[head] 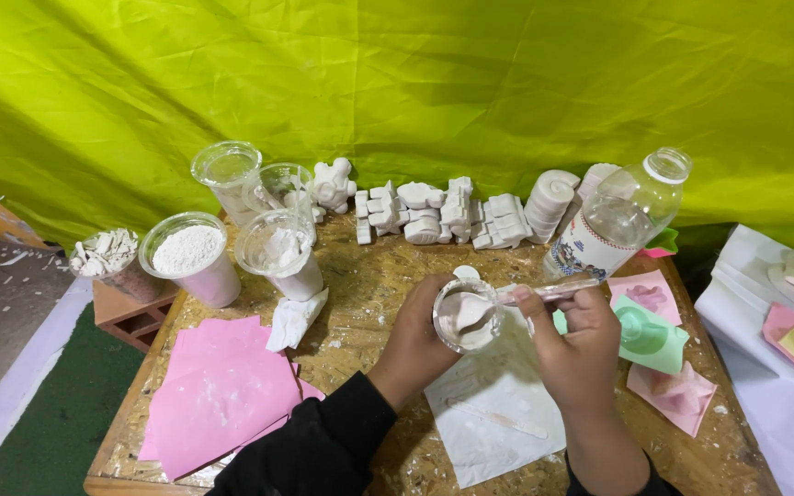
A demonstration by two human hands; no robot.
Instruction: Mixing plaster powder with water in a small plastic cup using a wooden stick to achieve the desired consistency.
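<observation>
My left hand holds a small clear cup with white paste in it, just above the wooden table. My right hand grips a clear plastic spoon by its handle. The spoon's bowl dips into the paste in the cup. Below both hands lies a white sheet smeared with plaster, with a flat stick on it.
Cups of white powder and plaster bits stand at the left, pink sheets in front of them. White plaster casts line the back. A clear bottle leans at the right, beside pink and green moulds.
</observation>
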